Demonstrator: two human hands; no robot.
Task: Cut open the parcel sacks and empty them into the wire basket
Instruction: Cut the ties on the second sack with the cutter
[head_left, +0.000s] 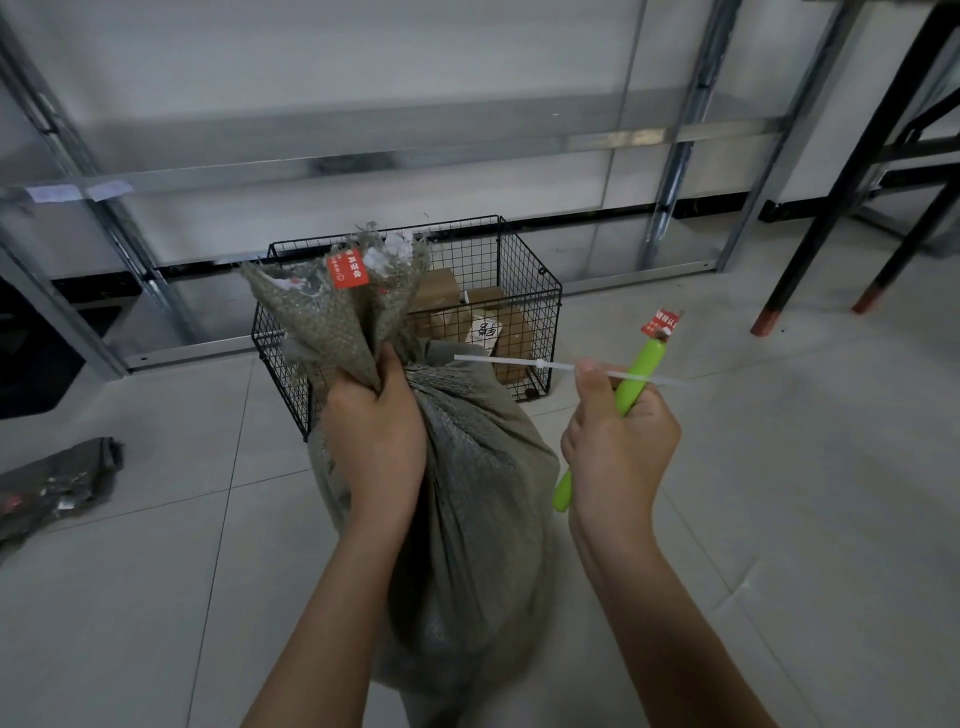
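Note:
A grey-green woven parcel sack (478, 499) stands upright on the tiled floor in front of me. My left hand (374, 441) grips its bunched neck, and the mouth flares above my fist with a red label on it. My right hand (618, 447) holds a green-handled cutter (636, 384) with a scrap of red label at its tip, and pinches a white cable tie (524, 362) that hangs free of the sack. Behind the sack stands the black wire basket (524, 270) holding several brown cardboard parcels (511, 338).
An emptied grey sack (52, 483) lies flat on the floor at the left. Metal shelving uprights (675, 156) run along the wall behind the basket. Black table legs (810, 244) stand at the right. Bare floor tiles spread right of the sack.

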